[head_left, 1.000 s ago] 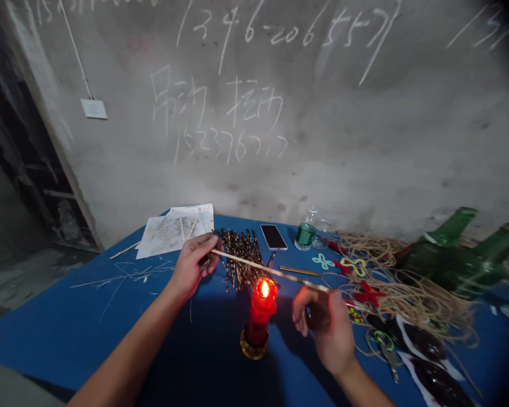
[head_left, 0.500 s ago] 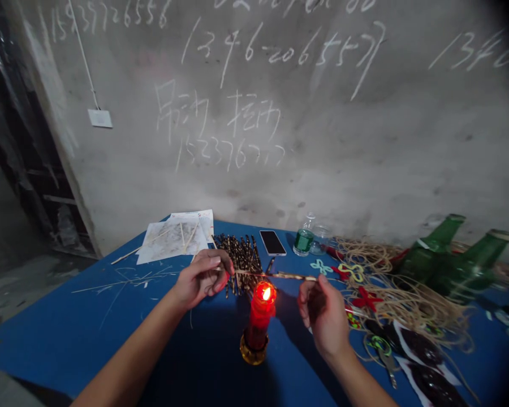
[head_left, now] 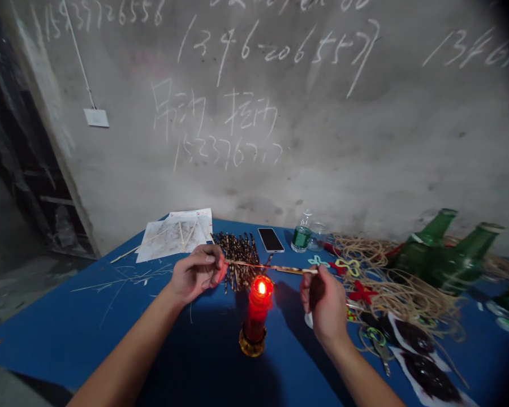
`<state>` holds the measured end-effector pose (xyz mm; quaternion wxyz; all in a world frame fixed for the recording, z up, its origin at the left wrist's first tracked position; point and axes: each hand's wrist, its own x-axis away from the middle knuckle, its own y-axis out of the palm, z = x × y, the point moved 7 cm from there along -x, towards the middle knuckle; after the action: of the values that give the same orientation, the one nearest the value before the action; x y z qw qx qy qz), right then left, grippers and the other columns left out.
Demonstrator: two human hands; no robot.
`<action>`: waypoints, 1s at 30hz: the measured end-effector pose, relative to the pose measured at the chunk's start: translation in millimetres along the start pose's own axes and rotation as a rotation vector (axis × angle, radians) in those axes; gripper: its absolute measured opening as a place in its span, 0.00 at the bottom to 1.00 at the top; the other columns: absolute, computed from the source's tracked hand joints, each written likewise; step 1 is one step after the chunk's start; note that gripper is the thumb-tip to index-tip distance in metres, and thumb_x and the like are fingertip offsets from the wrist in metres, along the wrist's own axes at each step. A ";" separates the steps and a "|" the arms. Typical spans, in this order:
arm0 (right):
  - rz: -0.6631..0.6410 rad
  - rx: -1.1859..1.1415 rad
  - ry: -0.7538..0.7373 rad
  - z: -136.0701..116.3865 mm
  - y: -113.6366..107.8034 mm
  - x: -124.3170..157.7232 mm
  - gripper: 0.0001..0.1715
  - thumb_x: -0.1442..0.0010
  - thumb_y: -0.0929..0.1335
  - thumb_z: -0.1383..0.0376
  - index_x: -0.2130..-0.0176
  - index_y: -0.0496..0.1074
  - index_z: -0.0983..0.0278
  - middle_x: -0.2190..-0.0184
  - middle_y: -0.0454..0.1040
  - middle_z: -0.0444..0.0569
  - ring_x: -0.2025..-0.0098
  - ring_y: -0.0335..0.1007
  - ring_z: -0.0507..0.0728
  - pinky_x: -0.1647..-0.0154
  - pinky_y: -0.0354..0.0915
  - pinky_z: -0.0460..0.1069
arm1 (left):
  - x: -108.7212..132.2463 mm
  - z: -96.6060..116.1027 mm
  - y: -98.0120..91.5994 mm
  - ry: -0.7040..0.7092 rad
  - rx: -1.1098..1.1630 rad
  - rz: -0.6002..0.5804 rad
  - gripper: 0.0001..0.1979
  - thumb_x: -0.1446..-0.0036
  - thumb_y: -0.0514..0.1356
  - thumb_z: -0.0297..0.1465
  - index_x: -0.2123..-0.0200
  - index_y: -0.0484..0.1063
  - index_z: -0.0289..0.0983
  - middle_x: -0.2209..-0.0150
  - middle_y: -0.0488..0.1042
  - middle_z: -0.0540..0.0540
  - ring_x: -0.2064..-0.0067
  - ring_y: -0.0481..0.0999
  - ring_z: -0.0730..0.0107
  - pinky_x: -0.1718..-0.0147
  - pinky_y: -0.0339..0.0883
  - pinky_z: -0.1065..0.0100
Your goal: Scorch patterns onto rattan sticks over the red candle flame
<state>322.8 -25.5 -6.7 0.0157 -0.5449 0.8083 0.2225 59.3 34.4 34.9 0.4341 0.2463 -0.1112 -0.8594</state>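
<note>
A thin tan stick with dark scorched bands (head_left: 286, 268) stretches nearly level between my hands, just above the flame of a lit red candle (head_left: 258, 310). The candle stands upright in a gold-coloured base on the blue table (head_left: 182, 350). My left hand (head_left: 199, 269) pinches the stick's left end, its fingertips glowing red in the candlelight. At the other end, my right hand (head_left: 327, 302) grips the stick between thumb and fingers. Behind the candle lies a pile of dark-banded sticks (head_left: 236, 251), partly hidden by my left hand.
A phone (head_left: 271, 239), a small bottle with a green label (head_left: 301, 237) and a clear jar (head_left: 318, 236) stand at the back. Tangled tan cord (head_left: 407, 299), green bottles (head_left: 462, 257) and scissors (head_left: 382, 350) crowd the right. Papers (head_left: 169, 240) with sticks lie at left.
The view has shifted slightly. The stick sits a little higher over the flame, and its banding near my right hand looks different. Both hands keep hold of it.
</note>
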 end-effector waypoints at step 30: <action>-0.186 -0.325 0.124 0.5 18.5 9.6 0.24 0.36 0.69 0.48 0.75 0.70 0.61 0.84 0.64 0.40 0.87 0.52 0.48 0.90 0.46 0.42 | 6.9 -19.3 16.6 -0.173 -0.065 -0.222 0.12 0.50 0.71 0.39 0.62 0.89 0.42 0.70 0.86 0.35 0.80 0.77 0.66 0.89 0.49 0.75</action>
<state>302.4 -28.0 -3.4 -0.1021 -0.6252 0.7073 0.3137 77.3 19.4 22.9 0.3330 0.1679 -0.0923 -0.9232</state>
